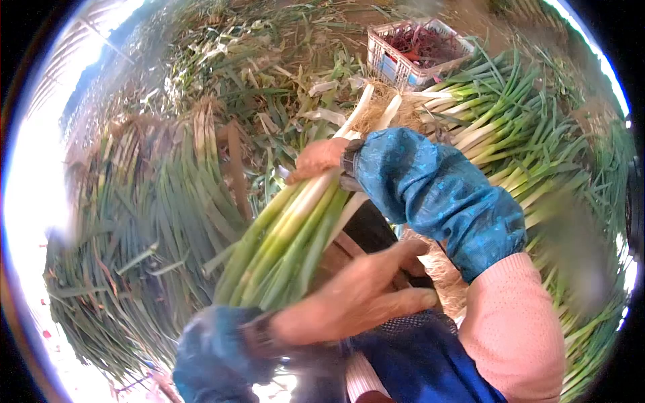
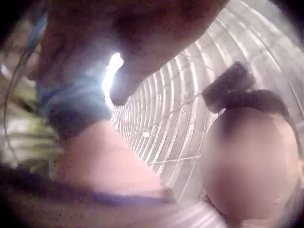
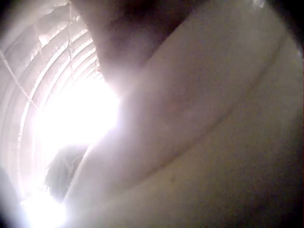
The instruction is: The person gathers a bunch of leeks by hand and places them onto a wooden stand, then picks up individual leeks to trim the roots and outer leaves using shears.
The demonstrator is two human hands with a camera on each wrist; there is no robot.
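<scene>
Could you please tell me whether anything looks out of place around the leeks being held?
The ground beyond the held leeks looks untidy: loose leaves and pale scraps lie strewn in all directions, unlike the roughly aligned pile on the left. Nothing else stands out clearly.

Tight spot between the two hands tbh: the held leeks (image 1: 282,235) slant right across the left side, and the blue right sleeve (image 1: 437,195) walls off the other. There's a small gap between the left hand (image 1: 356,292) and that sleeve, but dark stuff sits under it. Way more air above the leafy litter (image 1: 269,87) past the right hand (image 1: 321,160), up to the crate's (image 1: 410,77) raised wall. Leek piles hem in both sides.
</scene>
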